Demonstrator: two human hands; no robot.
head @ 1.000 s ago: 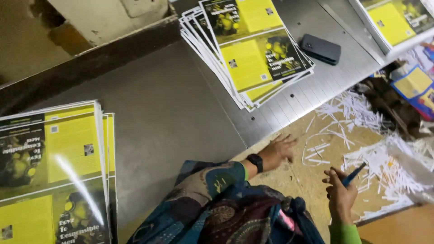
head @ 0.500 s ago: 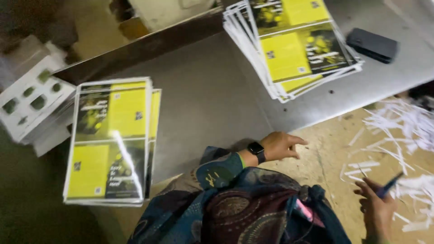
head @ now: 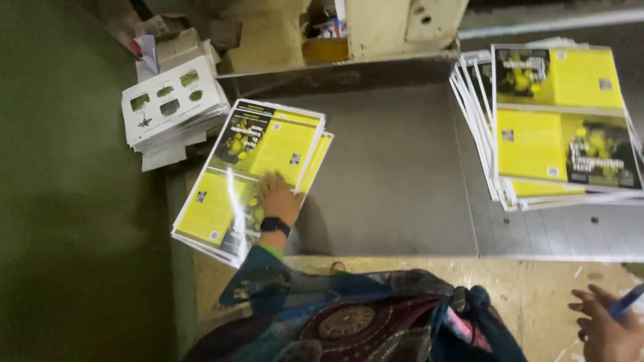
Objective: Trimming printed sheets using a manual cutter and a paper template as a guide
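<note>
Steel table (head: 396, 174), left grip (head: 278, 198) atop sheets (head: 251, 171)

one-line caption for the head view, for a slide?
Left hand rests on the left stack of yellow-and-black sheets on a metal table; right hand holds a blue pen.

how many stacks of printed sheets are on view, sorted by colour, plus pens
Yellow-and-black sheet stacks: 2 (one under the left hand at, one at)
White sheet stacks with small green pictures: 1
Blue pens: 1, in the right hand
Total: 4
</note>
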